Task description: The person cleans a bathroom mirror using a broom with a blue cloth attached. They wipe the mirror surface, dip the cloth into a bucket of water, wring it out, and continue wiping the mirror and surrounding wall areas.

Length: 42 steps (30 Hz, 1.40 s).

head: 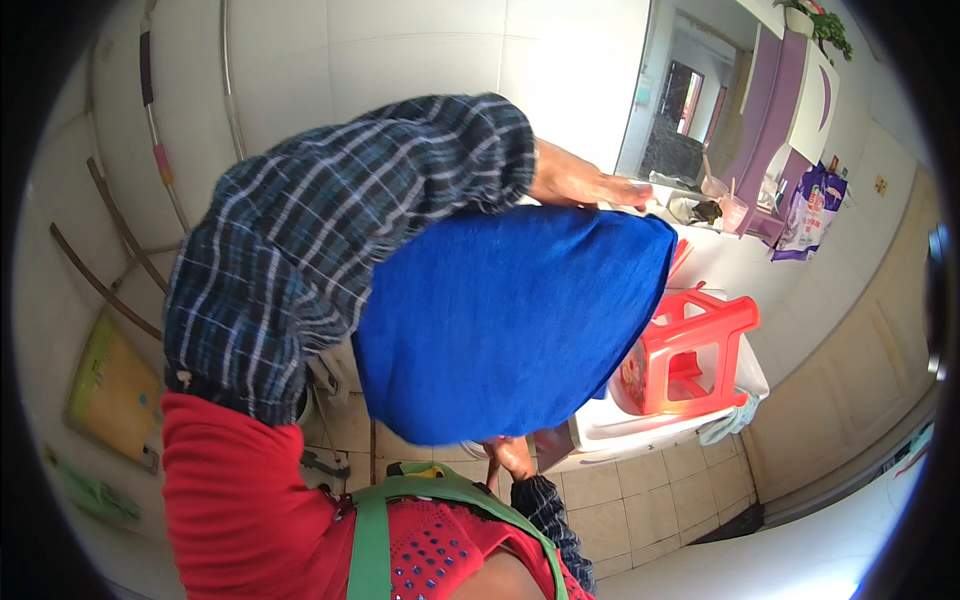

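Observation:
A blue cloth [510, 322] is spread out in front of me and fills the middle of the view. My left hand [581, 180] is at its far edge, with the fingers along the top and the grip partly hidden. At the near edge, my right hand [514, 456] pinches the cloth from below, close to my chest. Dark plaid sleeve covers [337, 217] are on both forearms. To the right, a red plastic stool [705, 352] lies tipped in a white washbasin [596, 435]. The cloth hides part of the basin.
A pale blue cloth [731, 420] hangs over the basin's front rim. Cups [733, 214] stand on a ledge below a mirror [682, 97] and purple cabinet [772, 112]. A purple bag [810, 214] hangs beside them. Poles [161, 142] lean at left, near a yellow-green board [112, 382].

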Available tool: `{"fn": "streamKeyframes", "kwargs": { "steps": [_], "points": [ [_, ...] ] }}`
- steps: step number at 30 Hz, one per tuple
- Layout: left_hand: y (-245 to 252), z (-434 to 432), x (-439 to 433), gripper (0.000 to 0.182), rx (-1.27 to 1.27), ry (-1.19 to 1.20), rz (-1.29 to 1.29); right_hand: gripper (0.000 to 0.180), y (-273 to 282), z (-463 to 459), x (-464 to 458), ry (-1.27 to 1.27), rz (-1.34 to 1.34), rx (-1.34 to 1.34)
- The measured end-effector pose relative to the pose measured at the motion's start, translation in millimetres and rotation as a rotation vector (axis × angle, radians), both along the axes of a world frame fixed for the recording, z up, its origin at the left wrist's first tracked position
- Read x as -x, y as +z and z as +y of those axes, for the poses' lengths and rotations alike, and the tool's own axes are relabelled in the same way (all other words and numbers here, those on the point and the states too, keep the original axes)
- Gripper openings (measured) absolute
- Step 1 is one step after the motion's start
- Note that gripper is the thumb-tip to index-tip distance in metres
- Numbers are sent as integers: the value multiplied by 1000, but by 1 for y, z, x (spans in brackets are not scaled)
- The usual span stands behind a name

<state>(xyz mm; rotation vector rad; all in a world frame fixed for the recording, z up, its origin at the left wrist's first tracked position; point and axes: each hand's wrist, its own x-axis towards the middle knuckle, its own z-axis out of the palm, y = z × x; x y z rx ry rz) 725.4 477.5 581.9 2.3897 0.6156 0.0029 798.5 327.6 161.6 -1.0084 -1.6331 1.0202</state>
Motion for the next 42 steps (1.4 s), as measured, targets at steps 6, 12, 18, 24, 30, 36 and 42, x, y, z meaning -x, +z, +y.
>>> {"fn": "streamKeyframes", "kwargs": {
  "steps": [6,12,18,24,30,36,42],
  "points": [
    [15,1,97,82,130,192,31,21,45,9,-25,60,431,153],
    [-22,-6,194,80,661,134,-683,11,127,2,-54,151,355,202],
    [-139,15,179,76,995,-6,-1229,9,167,12,-70,188,344,298],
    [-245,-5,65,75,957,385,-1421,4,174,41,-89,44,437,85],
    [-226,-27,22,68,1287,33,-1586,16,186,58,-103,-203,383,51],
    [-185,-29,-26,51,995,335,-1179,18,187,65,-104,-286,332,115],
    [-180,-22,-66,53,793,352,-1033,11,194,69,-103,-180,234,191]
  ]
}}
